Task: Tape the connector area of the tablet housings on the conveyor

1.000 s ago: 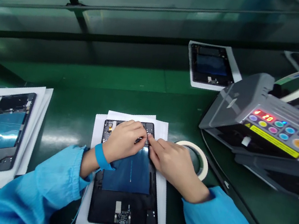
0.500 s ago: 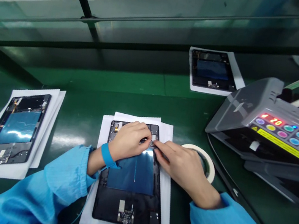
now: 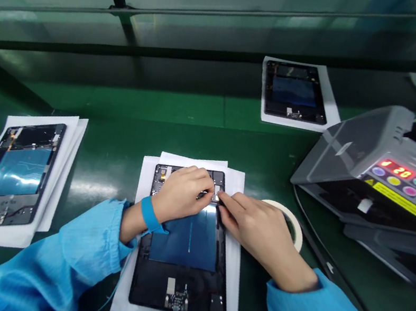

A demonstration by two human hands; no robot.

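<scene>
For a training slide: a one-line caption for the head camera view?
Left hand and right hand work at the top edge of a black tablet housing on white paper, beside a tape roll.

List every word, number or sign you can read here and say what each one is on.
"d 20" (first character uncertain), in red on the display of the tape dispenser.
The yellow strip on the dispenser: black print, too small to read.
The white label on the tablet housing: nothing legible.
</scene>
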